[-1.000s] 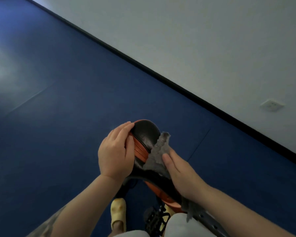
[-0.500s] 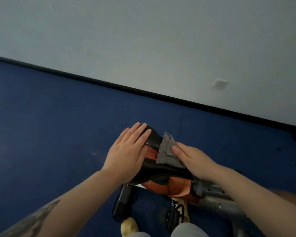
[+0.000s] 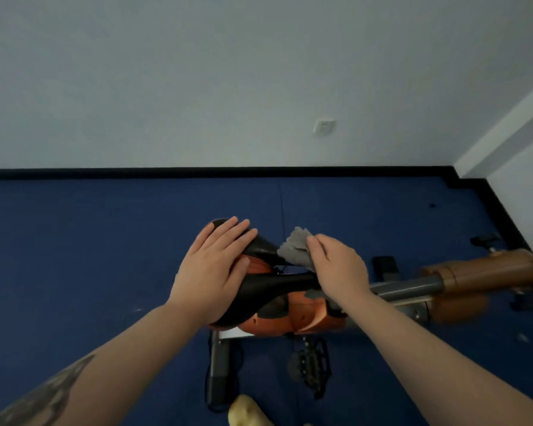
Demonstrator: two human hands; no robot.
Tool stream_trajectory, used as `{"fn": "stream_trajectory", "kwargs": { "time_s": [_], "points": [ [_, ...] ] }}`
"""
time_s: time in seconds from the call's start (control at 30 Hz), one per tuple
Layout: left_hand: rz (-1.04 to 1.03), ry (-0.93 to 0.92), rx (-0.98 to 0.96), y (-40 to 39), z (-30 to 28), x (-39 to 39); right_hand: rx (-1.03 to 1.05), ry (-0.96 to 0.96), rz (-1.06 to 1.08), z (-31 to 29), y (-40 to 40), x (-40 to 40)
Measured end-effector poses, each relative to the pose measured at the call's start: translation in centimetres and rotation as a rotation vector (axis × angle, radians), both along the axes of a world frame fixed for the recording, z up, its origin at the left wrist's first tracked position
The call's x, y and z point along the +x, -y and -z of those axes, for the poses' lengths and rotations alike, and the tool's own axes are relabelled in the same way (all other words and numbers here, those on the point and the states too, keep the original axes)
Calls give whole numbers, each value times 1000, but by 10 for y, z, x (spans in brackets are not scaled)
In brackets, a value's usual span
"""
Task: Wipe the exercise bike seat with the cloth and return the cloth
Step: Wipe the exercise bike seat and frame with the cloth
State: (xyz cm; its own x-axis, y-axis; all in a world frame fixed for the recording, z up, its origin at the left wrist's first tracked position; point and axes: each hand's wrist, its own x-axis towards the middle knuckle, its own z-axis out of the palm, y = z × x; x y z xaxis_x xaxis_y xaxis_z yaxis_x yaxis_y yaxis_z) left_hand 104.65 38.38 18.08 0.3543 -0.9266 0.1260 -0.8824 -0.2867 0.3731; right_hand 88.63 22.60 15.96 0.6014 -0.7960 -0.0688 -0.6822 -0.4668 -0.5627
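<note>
Both your hands work mid-frame: left hand (image 3: 214, 272) flat on seat (image 3: 277, 282), right hand (image 3: 339, 269) pressing cloth (image 3: 296, 249) down.

Right hand (image 3: 339, 269) slid cloth (image 3: 297, 249) toward seat's (image 3: 277, 282) nose.

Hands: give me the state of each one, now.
Left hand: open, resting flat on the bike seat.
Right hand: pressing the grey cloth to the seat; whether it grips the cloth cannot be told.
</note>
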Motion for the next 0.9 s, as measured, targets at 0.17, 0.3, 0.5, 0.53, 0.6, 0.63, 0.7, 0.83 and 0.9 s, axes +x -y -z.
{"fn": "stream_trajectory", "kwargs": {
  "time_s": [0.17,0.3,0.5,0.53,0.6,0.63,0.7,0.83,0.9],
  "points": [
    [-26,7,-19,0,-1,-1,8,56,121,5,-2,1],
    [-36,13,-31,0,0,0,6,429,416,22,-39,-8],
    [-21,25,-32,2,0,1,196,478,567,12,-35,2],
    [-20,26,-29,3,0,1,249,500,590,8,-38,1],
    [-17,28,-25,4,0,3,356,525,662,0,-53,4],
    [-12,29,-25,3,0,4,394,520,692,-5,-63,8],
    [-3,31,-31,2,1,5,447,499,750,-9,-77,22],
    [16,18,-46,0,3,7,473,609,937,-8,-75,43],
    [29,3,-56,1,3,7,445,656,1019,-11,-80,52]
  ]
}}
